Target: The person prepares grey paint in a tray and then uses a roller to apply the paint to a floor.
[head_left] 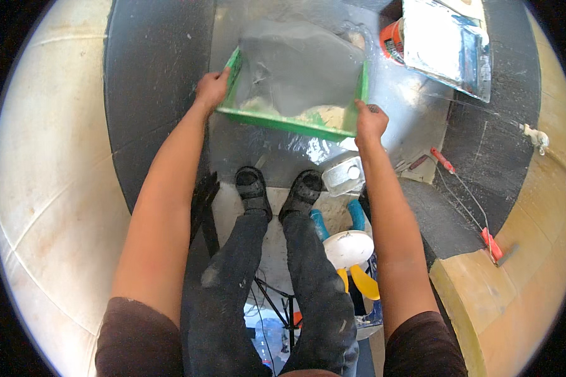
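Between my two hands is a green rectangular tray [283, 123] with low side walls. My left hand [212, 91] is closed around its left wall, and my right hand [371, 121] grips its right wall near the close corner. Smooth grey liquid [299, 69] spreads across the tray and past its far side, where the far rim cannot be seen. Pale, sandy residue [324, 117] shows inside along the near wall. The floor [415, 119] around the tray is wet and shiny.
A red bucket [393, 41] stands at the far right, partly under a white-smeared panel [446, 47]. A tap [536, 138] juts from the right wall. Nearby lies a red-handled roller [443, 161]. A clear plastic container [344, 176] sits beside my right foot, near a white bowl [349, 249].
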Tool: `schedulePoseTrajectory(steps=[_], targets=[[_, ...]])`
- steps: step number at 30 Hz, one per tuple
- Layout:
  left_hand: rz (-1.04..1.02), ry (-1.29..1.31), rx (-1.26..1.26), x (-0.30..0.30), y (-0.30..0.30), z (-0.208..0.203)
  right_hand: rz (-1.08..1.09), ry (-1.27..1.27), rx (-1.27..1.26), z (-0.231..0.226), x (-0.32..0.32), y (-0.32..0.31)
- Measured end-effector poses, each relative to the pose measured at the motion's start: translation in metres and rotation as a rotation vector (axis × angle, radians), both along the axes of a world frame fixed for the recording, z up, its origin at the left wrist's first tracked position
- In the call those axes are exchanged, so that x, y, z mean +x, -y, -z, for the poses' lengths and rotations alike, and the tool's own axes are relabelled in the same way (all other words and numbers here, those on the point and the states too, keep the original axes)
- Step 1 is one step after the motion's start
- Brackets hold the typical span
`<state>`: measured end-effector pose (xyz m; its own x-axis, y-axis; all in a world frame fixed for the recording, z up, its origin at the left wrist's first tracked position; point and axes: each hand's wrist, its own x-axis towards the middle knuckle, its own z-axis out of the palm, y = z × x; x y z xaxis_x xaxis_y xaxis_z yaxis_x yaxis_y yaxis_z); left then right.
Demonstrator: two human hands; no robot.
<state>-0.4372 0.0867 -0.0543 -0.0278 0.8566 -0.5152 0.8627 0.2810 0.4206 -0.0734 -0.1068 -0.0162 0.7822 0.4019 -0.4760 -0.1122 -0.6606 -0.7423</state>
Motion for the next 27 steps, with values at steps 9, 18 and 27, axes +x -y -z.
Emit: schedulePoseTrajectory(steps=[9,18,27], targets=[[-0.034,0.142,0.101,0.012,0.016,-0.061,0.048,0.041,0.082,-0.031,-0.015,0.032],[-0.164,0.223,0.059,-0.032,0.095,-0.111,0.09,0.002,-0.024,-0.041,-0.052,0.101],[-0.31,0.339,-0.004,-0.021,0.163,-0.171,0.004,0.072,-0.062,-0.094,-0.047,0.149]])
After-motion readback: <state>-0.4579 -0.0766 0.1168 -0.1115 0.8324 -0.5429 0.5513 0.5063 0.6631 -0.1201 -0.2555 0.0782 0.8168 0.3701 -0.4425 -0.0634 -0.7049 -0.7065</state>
